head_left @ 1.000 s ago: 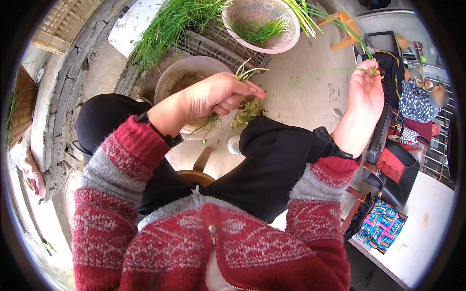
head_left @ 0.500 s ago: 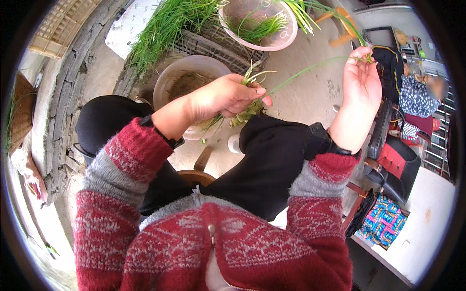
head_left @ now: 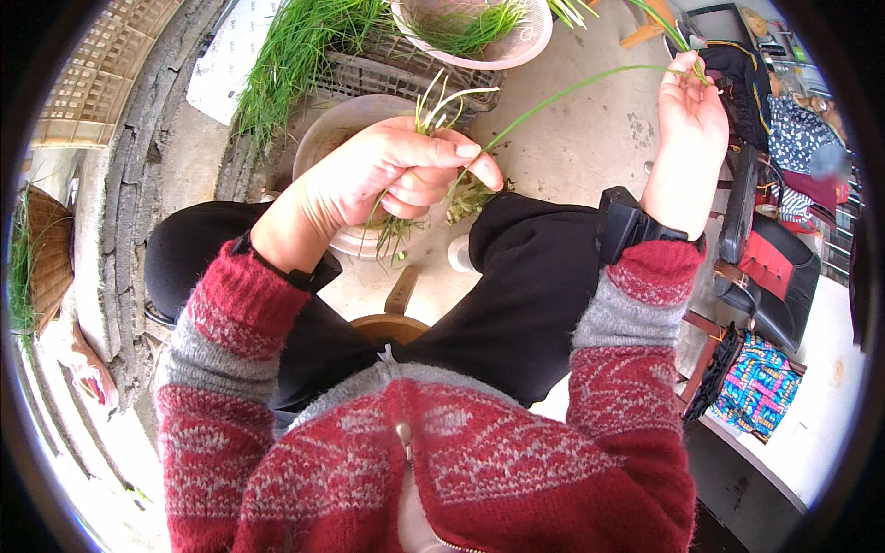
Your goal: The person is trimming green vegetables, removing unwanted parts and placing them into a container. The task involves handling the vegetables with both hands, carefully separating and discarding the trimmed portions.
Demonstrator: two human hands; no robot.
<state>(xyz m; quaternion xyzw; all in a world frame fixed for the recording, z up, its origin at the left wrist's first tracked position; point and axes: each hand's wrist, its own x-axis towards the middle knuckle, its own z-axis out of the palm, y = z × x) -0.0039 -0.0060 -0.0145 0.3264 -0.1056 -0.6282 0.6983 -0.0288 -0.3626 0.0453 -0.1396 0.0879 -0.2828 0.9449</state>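
Observation:
My left hand (head_left: 392,175) is closed round a small bunch of thin green onions (head_left: 433,103), pale root ends sticking up and limp leaves hanging below. Out to the right, my raised right hand (head_left: 690,111) pinches several long green onions (head_left: 666,26) whose stalks run up past the picture's top edge. One long leaf (head_left: 562,97) arches across the gap between both hands. Beneath my left hand stands a pale plastic basin (head_left: 318,124), partly hidden by that hand. Leafy scraps (head_left: 468,201) show beside my left fingers.
A heap of green onions (head_left: 295,64) lies on a dark plastic crate (head_left: 369,78). Next to it, a pinkish bowl (head_left: 535,41) holds more. Wicker baskets (head_left: 97,78) are at left. A wooden stool (head_left: 392,327) shows between my knees; a black-and-red chair (head_left: 774,276) is at right.
My left hand has come nearer and turned, with its bunch more upright. My right hand is slightly farther up and right, still pinching its stalks. The whole view has shifted a little.

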